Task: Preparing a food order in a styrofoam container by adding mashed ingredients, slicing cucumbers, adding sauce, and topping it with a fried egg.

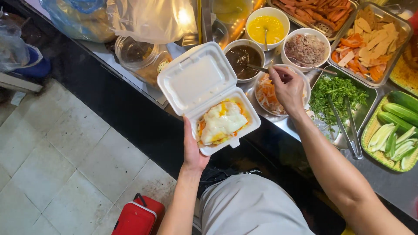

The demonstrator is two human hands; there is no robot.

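While our left hand (193,150) cups the open white foam box (208,93) from below, fingers wrapped on its base, egg-topped food (222,122) sits inside. Head view: our right hand (287,89) pinches a spoon handle (257,68) leaning in the dark sauce bowl (243,56), above the shredded pickle bowl (267,95).

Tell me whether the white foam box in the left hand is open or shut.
Open. The foam box, held from below by the left hand, has its hinged lid swung back, and the fried egg inside shows.
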